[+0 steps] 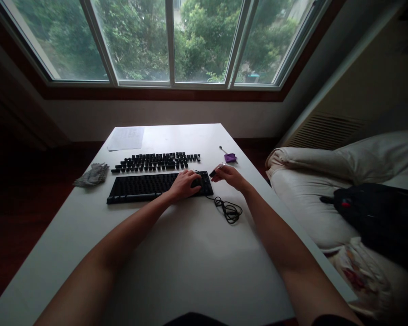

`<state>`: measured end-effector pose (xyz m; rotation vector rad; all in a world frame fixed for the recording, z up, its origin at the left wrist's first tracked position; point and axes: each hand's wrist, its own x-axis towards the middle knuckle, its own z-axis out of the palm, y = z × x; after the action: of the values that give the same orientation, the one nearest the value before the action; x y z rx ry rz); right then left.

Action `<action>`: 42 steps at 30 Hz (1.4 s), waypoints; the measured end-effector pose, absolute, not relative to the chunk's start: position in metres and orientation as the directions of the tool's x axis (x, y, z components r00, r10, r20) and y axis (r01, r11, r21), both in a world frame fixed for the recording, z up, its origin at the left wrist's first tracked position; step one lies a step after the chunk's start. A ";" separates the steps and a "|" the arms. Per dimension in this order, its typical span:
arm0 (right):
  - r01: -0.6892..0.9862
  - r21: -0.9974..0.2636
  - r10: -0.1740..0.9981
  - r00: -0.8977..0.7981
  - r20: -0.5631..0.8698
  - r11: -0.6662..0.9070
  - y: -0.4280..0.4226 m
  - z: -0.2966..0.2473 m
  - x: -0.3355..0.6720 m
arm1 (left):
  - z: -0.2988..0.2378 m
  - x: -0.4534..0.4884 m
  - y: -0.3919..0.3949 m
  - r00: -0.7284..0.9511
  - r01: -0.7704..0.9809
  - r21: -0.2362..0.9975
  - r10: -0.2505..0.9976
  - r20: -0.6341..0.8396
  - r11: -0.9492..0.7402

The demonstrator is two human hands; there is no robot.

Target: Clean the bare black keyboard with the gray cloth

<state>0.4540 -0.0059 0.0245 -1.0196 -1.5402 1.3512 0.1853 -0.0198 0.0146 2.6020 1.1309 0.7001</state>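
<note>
A black keyboard (143,186) lies on the white table, its key area dark and hard to make out. My left hand (186,184) rests over its right part, fingers spread and thumb apart, holding nothing that I can see. Just off the keyboard's right end, my right hand (228,174) is closed on a small black tool (213,173) with a thin shiny metal part, which looks like a keycap puller. Behind the keyboard stand rows of loose black keycaps (153,159). The keyboard's coiled black cable (228,210) lies below my right hand.
Grey gloves or cloth (92,174) lie at the table's left edge. A paper sheet (126,138) is at the far left corner. A purple item (230,157) and a small thin-handled brush-like thing (222,149) lie at the right. Beside the table is a sofa (302,181) with a dark bag (381,213).
</note>
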 end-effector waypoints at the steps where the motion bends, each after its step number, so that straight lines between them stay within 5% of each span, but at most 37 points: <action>1: 0.045 -0.994 0.943 -0.323 0.082 0.102 -0.007 0.026 0.451 | 0.014 0.187 -0.021 0.585 0.626 0.385 0.735 0.343 -0.678; 13: 0.055 -0.988 0.954 -0.271 0.127 0.147 -0.016 0.032 0.431 | 0.019 0.210 -0.017 0.471 0.569 0.543 0.785 0.402 -0.618; 27: -0.004 -0.990 0.978 -0.157 0.136 0.138 -0.008 0.023 0.439 | 0.017 0.213 0.008 0.347 0.527 0.719 0.887 0.305 -0.453; 42: -0.032 -0.993 0.983 -0.141 0.118 0.115 -0.007 0.019 0.436 | 0.015 0.197 0.067 0.330 0.830 0.355 0.892 0.309 -0.430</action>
<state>0.4355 -0.0071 0.0188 -1.0338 -1.3484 1.2356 0.1974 0.0670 0.0150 2.4511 1.5981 0.7038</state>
